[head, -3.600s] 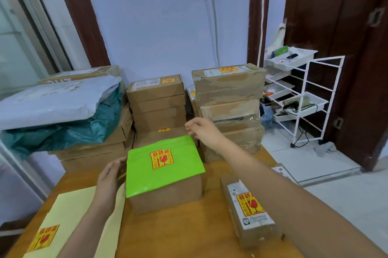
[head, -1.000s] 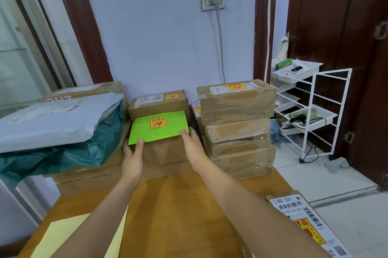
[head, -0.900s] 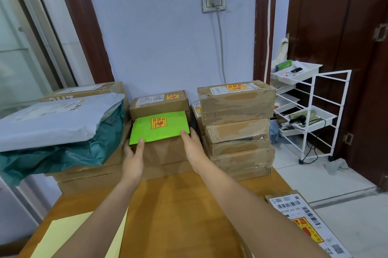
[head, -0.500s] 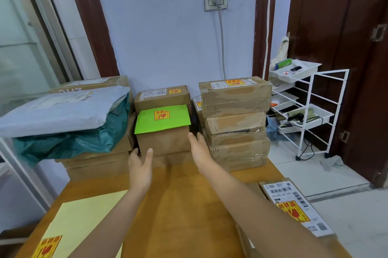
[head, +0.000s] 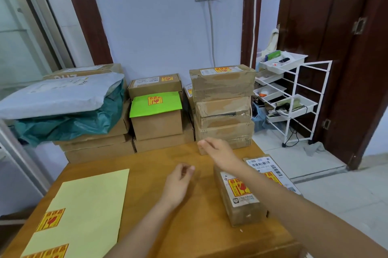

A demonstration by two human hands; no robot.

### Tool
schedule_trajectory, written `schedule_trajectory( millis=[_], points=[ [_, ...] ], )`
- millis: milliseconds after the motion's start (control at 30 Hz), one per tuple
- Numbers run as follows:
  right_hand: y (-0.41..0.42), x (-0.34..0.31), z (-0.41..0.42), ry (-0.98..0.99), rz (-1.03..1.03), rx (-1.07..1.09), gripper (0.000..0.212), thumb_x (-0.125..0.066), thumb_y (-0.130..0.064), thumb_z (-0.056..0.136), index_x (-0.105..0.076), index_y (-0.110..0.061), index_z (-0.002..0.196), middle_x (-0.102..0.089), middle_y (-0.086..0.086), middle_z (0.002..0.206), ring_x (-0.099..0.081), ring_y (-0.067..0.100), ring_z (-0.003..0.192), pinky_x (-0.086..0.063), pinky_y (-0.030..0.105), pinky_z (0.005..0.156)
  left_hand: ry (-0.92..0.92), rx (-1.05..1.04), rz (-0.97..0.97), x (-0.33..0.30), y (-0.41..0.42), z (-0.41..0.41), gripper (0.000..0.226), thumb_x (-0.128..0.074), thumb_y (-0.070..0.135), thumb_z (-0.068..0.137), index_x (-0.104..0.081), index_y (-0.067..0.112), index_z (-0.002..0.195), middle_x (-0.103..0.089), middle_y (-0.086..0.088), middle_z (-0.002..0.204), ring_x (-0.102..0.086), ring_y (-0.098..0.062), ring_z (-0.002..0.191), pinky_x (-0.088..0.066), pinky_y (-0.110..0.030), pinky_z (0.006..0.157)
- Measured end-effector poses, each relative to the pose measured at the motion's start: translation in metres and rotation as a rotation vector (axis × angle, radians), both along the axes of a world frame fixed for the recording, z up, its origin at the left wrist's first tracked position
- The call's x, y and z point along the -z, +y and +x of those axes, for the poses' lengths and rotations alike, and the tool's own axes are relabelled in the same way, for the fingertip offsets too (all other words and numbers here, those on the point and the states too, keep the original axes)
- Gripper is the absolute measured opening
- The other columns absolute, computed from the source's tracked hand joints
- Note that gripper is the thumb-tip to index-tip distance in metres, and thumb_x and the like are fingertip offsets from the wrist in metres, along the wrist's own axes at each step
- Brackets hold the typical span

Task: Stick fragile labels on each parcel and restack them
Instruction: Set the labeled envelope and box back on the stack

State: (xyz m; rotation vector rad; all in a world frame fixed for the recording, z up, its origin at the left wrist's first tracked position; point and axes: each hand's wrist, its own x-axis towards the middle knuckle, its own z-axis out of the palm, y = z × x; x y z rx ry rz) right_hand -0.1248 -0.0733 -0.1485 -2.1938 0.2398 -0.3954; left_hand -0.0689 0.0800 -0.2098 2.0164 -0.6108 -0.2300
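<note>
Two hands hover empty over the tabletop (head: 147,226): the left hand (head: 178,184) near its middle with fingers loosely curled, the right hand (head: 218,151) further toward the far edge, open and relaxed. Well beyond both, the green-topped parcel (head: 156,116) sits in the middle stack at the far edge, its fragile label (head: 155,100) facing up. Just under the right forearm, near the right edge, lies a labelled brown parcel (head: 241,199).

Soft even daylight, wide-angle edge bending, slightly blurred hands
</note>
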Motion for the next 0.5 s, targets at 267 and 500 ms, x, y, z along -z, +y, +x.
schedule_trajectory(
  millis=[267, 500],
  points=[
    [-0.058, 0.01, -0.06, -0.029, -0.193, 0.23, 0.021, -0.048, -0.015, 0.097, -0.067, -0.007, 0.099, -0.06, 0.003, 0.095, -0.055, 0.018, 0.087, -0.039, 0.028, 0.074, 0.079, 0.076, -0.019, 0.0, -0.02, -0.038, 0.02, -0.053, 0.036, 0.094, -0.054, 0.017, 0.1, -0.06, 0.0, 0.089, -0.061, -0.022, 0.084, -0.044, -0.03, 0.077],
    [-0.095, 0.024, -0.102, 0.021, -0.213, 0.491, 0.016, -0.052, -0.011, 0.093, -0.067, -0.007, 0.097, -0.055, 0.005, 0.103, -0.053, 0.02, 0.093, -0.04, 0.03, 0.075, 0.088, 0.107, 0.041, 0.0, -0.034, -0.061, 0.023, -0.051, 0.04, 0.095, -0.051, 0.019, 0.105, -0.059, 0.01, 0.094, -0.058, -0.007, 0.085, -0.046, -0.021, 0.072]
  ],
)
